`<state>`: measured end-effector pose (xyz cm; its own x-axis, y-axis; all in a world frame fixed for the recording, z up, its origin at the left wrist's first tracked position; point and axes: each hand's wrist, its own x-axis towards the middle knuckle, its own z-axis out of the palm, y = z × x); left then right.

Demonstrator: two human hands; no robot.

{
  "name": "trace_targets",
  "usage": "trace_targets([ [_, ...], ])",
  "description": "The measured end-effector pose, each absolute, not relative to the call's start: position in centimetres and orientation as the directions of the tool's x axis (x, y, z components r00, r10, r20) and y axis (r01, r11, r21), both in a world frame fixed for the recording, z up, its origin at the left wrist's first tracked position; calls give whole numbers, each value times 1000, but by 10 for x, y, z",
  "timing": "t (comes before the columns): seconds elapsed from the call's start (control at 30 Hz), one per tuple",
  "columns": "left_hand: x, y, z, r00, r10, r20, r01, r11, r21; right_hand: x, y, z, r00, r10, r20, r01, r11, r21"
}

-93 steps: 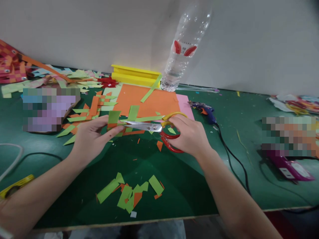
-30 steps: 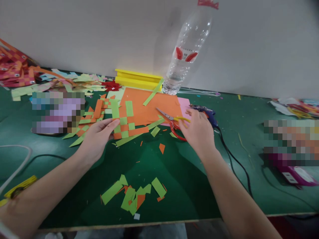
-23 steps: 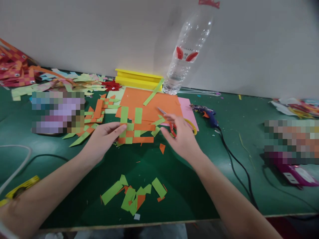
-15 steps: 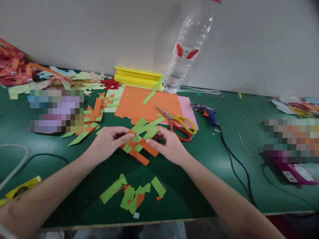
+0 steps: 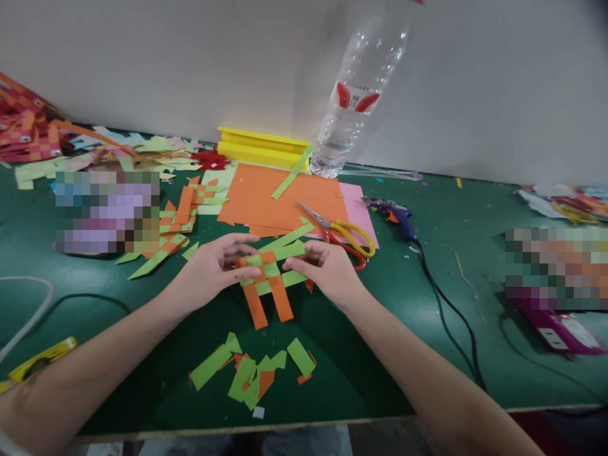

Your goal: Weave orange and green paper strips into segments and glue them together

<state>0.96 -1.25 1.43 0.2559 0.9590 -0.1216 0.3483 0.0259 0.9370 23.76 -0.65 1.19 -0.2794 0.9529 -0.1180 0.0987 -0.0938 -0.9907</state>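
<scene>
Between my hands is a small woven paper piece (image 5: pixel 270 268) of orange and green strips, with two orange ends hanging toward me and green ends pointing right. My left hand (image 5: pixel 216 266) pinches its left side, thumb on top. My right hand (image 5: pixel 327 269) has its thumb and fingers closed at the green strip ends on the right. Just beyond my right hand lie scissors (image 5: pixel 351 237) with one yellow and one red handle, partly hidden by that hand. Green and orange paper scraps (image 5: pixel 251 373) lie on the table in front of me.
Orange paper sheets (image 5: pixel 285 196) lie behind the hands. A plastic bottle (image 5: pixel 356 95) leans at the wall near a yellow folded strip (image 5: pixel 261 149). A blue glue gun (image 5: pixel 399 218) trails its cord at right. Woven paper pieces (image 5: pixel 178 228) lie at left on the green table (image 5: pixel 370 373).
The woven piece has been turned, so its orange ends now point toward me rather than to the lower right. My left fingers have lifted and spread slightly.
</scene>
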Motion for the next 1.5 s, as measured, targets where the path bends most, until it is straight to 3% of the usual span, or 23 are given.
trace_targets([
  [0.2, 10, -10, 15, 210, 967, -147, 275, 86, 957, 238, -6, 15, -220, 970, -109, 139, -79, -987],
  [0.43, 15, -15, 18, 253, 962, -103, 303, 23, 953, 233, -13, 16, -391, 906, -163, 263, -59, -963],
  [0.6, 15, -16, 18, 288, 954, -87, 333, -15, 943, 229, -15, 10, -400, 912, -87, 287, 34, -957],
  [0.83, 14, -13, 19, 252, 961, -113, 376, 10, 927, 226, -14, 9, -333, 940, -72, 293, 31, -956],
  [1.07, 14, -13, 19, 280, 954, -103, 369, -8, 929, 213, -15, 2, -310, 947, 81, 280, 172, -944],
  [1.33, 7, -9, 19, 152, 987, -54, 394, -10, 919, 197, 3, 6, -303, 948, 102, 308, 198, -930],
  [1.5, 5, -6, 15, 181, 982, -50, 425, -32, 905, 199, 6, 0, -334, 936, 113, 318, 224, -921],
])
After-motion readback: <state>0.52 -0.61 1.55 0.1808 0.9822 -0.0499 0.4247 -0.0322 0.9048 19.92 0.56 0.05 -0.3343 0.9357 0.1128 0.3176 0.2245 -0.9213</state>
